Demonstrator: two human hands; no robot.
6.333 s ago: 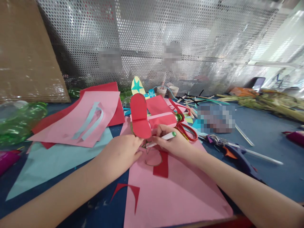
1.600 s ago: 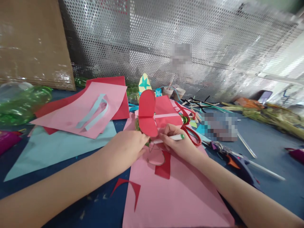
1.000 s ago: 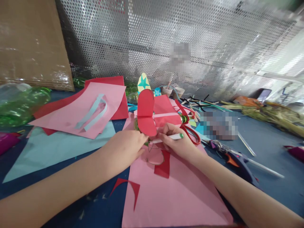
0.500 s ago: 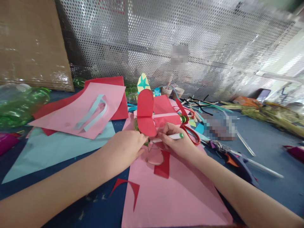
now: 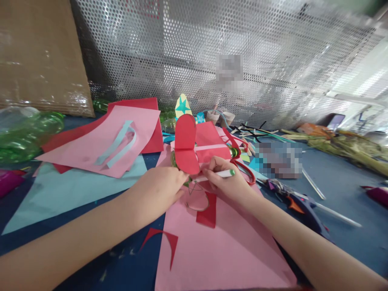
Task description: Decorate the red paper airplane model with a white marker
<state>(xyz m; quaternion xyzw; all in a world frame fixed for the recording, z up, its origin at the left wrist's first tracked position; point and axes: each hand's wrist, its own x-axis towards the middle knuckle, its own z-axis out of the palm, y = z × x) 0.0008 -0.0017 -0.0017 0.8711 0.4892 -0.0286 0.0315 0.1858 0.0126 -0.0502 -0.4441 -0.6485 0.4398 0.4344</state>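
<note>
In the head view, the only one, little is changing. Against the picture from six seconds ago, the whole scene is sitting slightly differently in the frame, while both hands are staying at the same spot. The right hand (image 5: 226, 178) is pinching a white marker (image 5: 223, 174) between thumb and fingers, its green end pointing away from the paper. The left hand (image 5: 163, 184) is resting with bent fingers beside the upright red folded piece (image 5: 185, 135); whether it is gripping anything cannot be told. The marking is thus apparently carrying on, with the marker just above the star outline (image 5: 194, 188), over the near pink sheet (image 5: 224, 254). The tip is partly lost among the fingers, so it may or may not be touching.

Counting, one marker and one star outline are showing near the hands. One red rectangle (image 5: 208, 218) and one curved red scrap (image 5: 173, 241) are lying nearer the wearer. One red-wrapped bottle (image 5: 214, 153) is lying behind the right hand. Two cups (image 5: 213, 117) are standing farther back, and one glue gun (image 5: 309, 211) is lying to the right.
</note>
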